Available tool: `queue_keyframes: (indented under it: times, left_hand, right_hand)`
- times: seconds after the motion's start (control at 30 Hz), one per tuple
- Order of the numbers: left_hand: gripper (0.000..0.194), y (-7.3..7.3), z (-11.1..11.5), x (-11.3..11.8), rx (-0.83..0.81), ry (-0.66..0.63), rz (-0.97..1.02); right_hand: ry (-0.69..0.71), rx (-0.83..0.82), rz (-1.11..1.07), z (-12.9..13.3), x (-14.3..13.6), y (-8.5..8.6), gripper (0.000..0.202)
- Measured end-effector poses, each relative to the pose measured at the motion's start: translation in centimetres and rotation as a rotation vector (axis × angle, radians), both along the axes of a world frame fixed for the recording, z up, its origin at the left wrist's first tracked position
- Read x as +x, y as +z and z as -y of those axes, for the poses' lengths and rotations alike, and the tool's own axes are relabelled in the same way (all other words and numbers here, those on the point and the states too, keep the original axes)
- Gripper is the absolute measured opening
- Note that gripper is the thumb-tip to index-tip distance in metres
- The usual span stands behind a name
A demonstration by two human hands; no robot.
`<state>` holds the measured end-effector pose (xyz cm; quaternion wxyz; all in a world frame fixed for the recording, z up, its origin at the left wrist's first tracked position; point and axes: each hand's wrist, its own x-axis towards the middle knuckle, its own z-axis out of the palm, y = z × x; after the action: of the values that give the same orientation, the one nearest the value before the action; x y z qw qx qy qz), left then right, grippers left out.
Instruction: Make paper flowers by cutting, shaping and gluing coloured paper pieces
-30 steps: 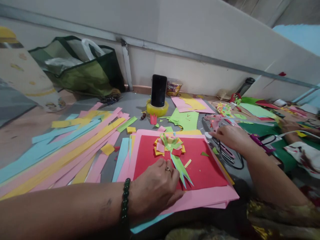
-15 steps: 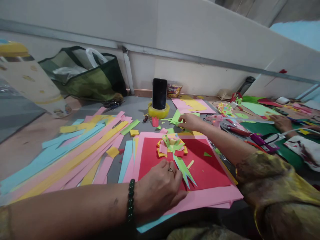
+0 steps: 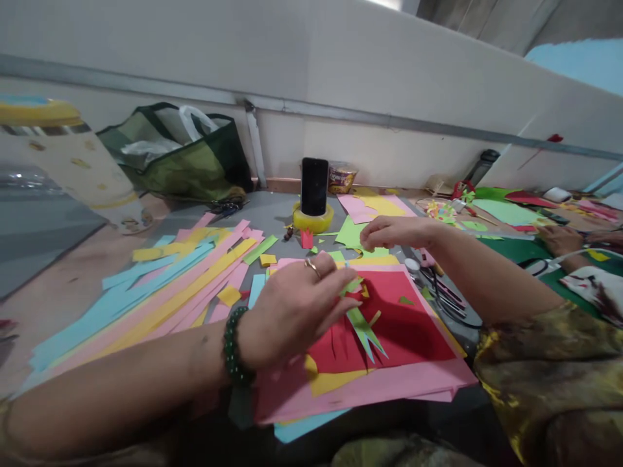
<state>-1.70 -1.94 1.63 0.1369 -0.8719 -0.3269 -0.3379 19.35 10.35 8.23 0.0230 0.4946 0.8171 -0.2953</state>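
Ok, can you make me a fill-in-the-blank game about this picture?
1. The tape roll at the foot of the phone is ____.
2. The left hand wears a ____ on a finger.
3. The bracelet is made of green ____.
4. The forked green paper tail shows against a ____ sheet.

Missing words: yellow; ring; beads; red.
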Motion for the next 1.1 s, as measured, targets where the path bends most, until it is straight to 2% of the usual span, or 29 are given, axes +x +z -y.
queue_keyframes:
  times: [0.1,0.17,0.23,0.3,0.43,0.5,0.6,0.77,0.9,1.1]
  left_hand:
    - [0.030,0.2,-1.4,-0.4,-0.143,0.056,0.041]
    - [0.021,0.0,-2.1,-0.5,-0.241,0.077,0.066]
    - [0.012,-0.2,-2.7,-0.6,-0.357,0.043,0.124]
    - [0.016,-0.1,-3.2,-0.6,-0.522,-0.033,0.247]
    - [0.018,0.6,-3.8,-0.6,-0.867,-0.141,0.686]
    - [0.026,0.9,-4.0,-0.5,-0.959,-0.130,0.905]
    - [0.034,0.8,-4.0,-0.1,-1.017,-0.079,1.090]
    - [0.035,-0.1,-3.8,0.4,-1.085,-0.058,1.124]
    - [0.036,0.0,-4.0,0.2,-1.155,-0.055,1.030]
    - [0.037,0.9,-4.5,-0.6,-1.143,-0.064,0.869]
  right_hand:
    - [0.145,-0.162,-0.088,2.0,-1.5,0.8,0.012]
    - [0.163,-0.271,-0.160,2.9,-2.4,0.9,0.013]
    - [0.119,-0.351,-0.238,3.4,-3.1,1.0,0.018]
    - [0.060,-0.373,-0.315,3.5,-3.4,1.0,0.023]
    - [-0.160,-0.262,-0.544,3.2,-3.0,0.5,0.024]
    - [-0.282,-0.211,-0.692,3.5,-2.8,-0.4,0.026]
    - [-0.316,-0.228,-0.854,4.6,-2.9,-2.4,0.032]
    - [-0.236,-0.192,-1.022,6.1,-3.8,-5.0,0.040]
    - [-0.187,-0.216,-0.990,6.0,-3.8,-5.4,0.038]
    - [-0.189,-0.248,-0.953,6.2,-3.3,-6.0,0.034]
